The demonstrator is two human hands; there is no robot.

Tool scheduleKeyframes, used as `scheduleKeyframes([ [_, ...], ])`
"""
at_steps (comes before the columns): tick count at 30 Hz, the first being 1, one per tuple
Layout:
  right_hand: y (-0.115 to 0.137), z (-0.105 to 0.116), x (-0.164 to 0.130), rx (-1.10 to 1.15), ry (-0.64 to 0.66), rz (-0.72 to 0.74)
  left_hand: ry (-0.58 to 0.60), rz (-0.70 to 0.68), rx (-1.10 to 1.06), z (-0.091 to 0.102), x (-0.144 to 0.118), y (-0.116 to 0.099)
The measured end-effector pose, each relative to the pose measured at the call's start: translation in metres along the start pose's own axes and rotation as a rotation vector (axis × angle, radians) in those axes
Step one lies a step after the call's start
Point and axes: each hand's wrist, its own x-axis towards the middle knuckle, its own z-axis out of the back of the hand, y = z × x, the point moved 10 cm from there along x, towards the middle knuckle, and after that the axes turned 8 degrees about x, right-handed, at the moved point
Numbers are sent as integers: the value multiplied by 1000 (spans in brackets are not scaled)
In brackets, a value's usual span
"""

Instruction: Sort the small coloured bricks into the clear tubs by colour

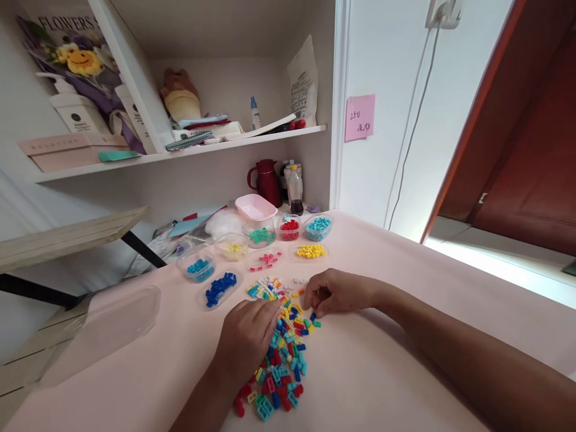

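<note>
Small plastic bricks heaped; left hand, right hand resting on them.

Both hands down in the brick pile

Left hand lies knuckles-up on the near-left edge of the mixed pile of little plastic bricks, fingers curled onto it. Right hand is at the pile's far-right edge, fingertips pinched together on the pieces; can't tell if it's got one. Just beyond both hands: small clear tubs sorted by colour, dark blue bricks, pink, yellow, red. A clear lid lies left of the left hand.
</note>
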Motion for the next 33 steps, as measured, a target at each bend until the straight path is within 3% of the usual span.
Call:
scheduleKeyframes([
  [9,19,-4,1,-246,-122,126,11,10,-45,-3,-1,1],
  [12,15,-5,6,-19,-179,124,10,-15,-34,-2,-1,-3],
  [15,8,-18,14,382,-138,115,-5,-22,-20,-1,0,-5],
  [18,8,-30,19,605,-106,109,-18,-23,-24,0,0,-6],
  [23,12,-39,20,727,-116,99,19,-61,-36,-2,-2,-12],
  [33,7,-35,20,768,-166,74,-54,-26,-74,5,1,-13],
])
